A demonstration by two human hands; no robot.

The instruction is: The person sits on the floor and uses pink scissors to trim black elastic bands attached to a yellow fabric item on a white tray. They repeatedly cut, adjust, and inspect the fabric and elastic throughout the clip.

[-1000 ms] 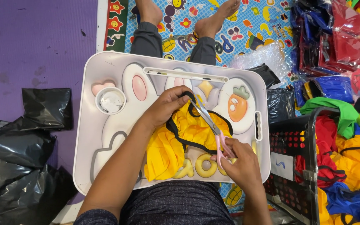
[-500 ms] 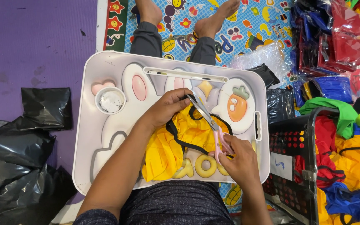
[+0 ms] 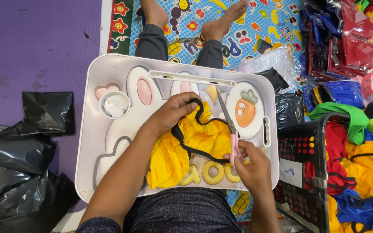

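Left hand (image 3: 175, 113) pinches black strap (image 3: 197, 129) taut over yellow garment (image 3: 182, 149); right hand (image 3: 251, 166) grips pink-handled scissors (image 3: 229, 125), blades parted beside it.

Cloth (image 3: 175, 157): yellow, with black strap (image 3: 203, 151). Scissors (image 3: 230, 129): pink handles. Counter (image 3: 109, 69): white (pink-eared rabbit, orange carrot motifs); floor mat (image 3: 35, 43): purple.
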